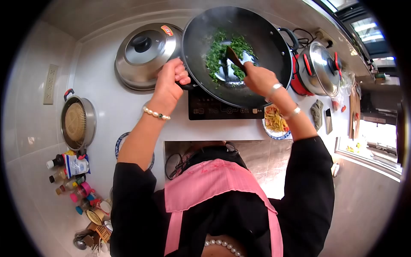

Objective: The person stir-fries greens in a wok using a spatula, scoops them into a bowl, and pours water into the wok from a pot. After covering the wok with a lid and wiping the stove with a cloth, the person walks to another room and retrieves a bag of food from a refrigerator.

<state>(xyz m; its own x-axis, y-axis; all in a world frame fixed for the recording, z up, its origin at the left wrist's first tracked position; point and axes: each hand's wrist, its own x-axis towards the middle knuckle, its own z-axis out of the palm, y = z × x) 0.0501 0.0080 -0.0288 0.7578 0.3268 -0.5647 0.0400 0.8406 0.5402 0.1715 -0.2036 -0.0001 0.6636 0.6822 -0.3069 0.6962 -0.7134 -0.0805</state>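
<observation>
A large black wok stands on the black induction cooker, with chopped green leaves spread over its bottom. My left hand is wrapped round the wok's handle at its left side. Over the wok's right half, my right hand is closed on a brown spatula. The spatula's tip reaches in among the leaves; part of its grip is hidden under my fingers. Thin steam hangs over the wok's far side.
Left of the wok lies a large domed lid. A steel pan and several seasoning bottles line the left wall. At right are a plate of shredded food, a lidded red pot and a dark cloth.
</observation>
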